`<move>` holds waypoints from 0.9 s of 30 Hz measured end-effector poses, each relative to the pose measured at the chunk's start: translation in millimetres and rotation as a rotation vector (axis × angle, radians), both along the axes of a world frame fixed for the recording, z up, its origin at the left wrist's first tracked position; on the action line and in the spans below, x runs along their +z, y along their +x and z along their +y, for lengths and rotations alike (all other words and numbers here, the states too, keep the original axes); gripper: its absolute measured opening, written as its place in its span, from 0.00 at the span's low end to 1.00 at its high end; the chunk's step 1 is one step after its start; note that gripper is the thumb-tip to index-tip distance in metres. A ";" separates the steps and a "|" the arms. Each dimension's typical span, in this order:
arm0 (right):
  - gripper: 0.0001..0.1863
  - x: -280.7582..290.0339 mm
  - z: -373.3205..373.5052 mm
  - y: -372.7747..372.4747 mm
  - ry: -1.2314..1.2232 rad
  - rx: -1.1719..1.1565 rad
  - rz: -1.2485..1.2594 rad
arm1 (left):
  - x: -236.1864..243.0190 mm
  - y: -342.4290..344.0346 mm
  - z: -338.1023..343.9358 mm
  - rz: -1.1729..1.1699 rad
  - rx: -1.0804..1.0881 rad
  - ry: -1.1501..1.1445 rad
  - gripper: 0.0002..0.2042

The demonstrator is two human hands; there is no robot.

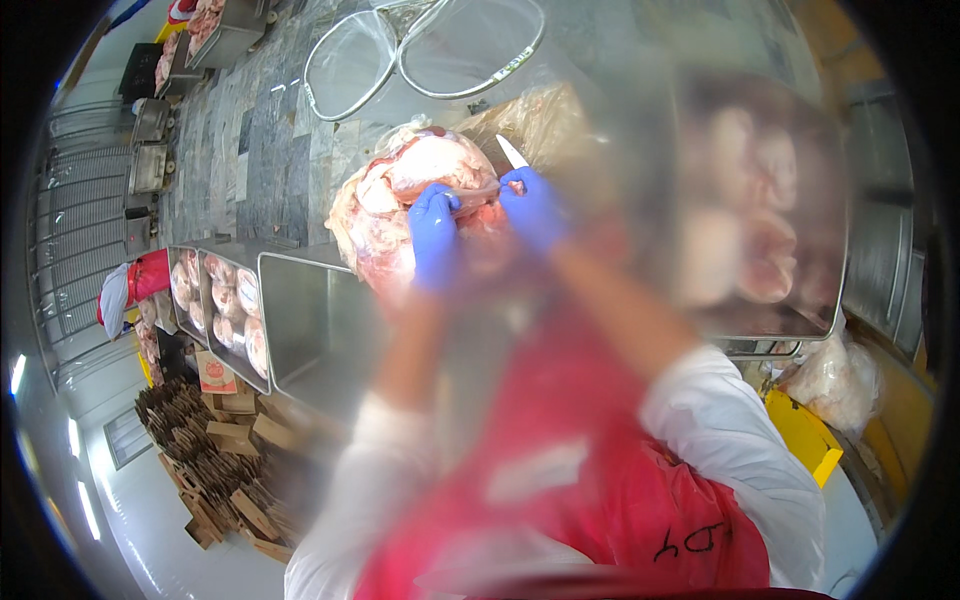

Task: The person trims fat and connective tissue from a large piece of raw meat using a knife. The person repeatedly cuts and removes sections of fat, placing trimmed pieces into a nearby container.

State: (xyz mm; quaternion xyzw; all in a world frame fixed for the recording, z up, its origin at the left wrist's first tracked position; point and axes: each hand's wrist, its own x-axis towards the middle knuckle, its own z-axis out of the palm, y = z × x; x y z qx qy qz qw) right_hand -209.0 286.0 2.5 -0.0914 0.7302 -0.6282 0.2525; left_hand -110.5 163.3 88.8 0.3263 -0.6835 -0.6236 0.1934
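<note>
A large piece of raw, fatty meat [430, 170] lies in front of me at the middle of the view. My left hand [434, 240], in a blue glove, pinches the end of a pale, thin strip of tissue [474, 197] at the meat's near side. At the strip's other end is my right hand [533, 210], also blue-gloved and closed around a knife. The knife's white blade [511, 152] points up and to the left, past the meat's right edge. Its handle is hidden in my fist. Blur covers the area below my hands.
A steel bin [320, 325] stands at left, beside bins holding pale, rounded meat pieces [228, 300]. A blurred meat-filled bin [838, 290] stands at right. Beyond the meat lie clear plastic [545, 120] and two bag hoops [470, 95]. Cardboard boxes [215, 450] and another person [140, 285] are farther left.
</note>
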 end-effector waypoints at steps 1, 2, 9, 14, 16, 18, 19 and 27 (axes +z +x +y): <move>0.12 -0.2 0.7 -1.0 -0.015 0.007 -0.006 | 1.4 0.3 1.2 0.024 0.006 0.026 0.09; 0.12 -0.4 1.5 -1.8 -0.030 0.015 -0.012 | 2.8 0.3 2.2 0.048 0.012 0.052 0.09; 0.14 5.4 9.0 -2.5 -0.071 0.116 0.010 | 3.6 5.8 2.5 0.142 0.039 0.126 0.10; 0.14 4.9 13.6 4.5 -0.043 0.218 0.497 | 4.1 13.7 1.2 0.150 -0.010 0.127 0.10; 0.11 5.8 12.4 1.0 0.026 0.282 0.748 | 0.0 19.5 -5.8 0.140 -0.055 0.104 0.10; 0.09 8.4 10.9 -3.3 0.067 0.346 0.948 | 0.1 20.5 -5.8 0.187 -0.015 0.199 0.10; 0.08 10.5 10.5 -6.0 0.072 0.378 1.023 | 1.1 17.5 -0.2 0.240 0.047 0.305 0.09; 0.05 26.6 15.0 6.7 0.251 0.538 1.106 | -2.8 56.6 4.3 -0.227 -0.342 0.000 0.07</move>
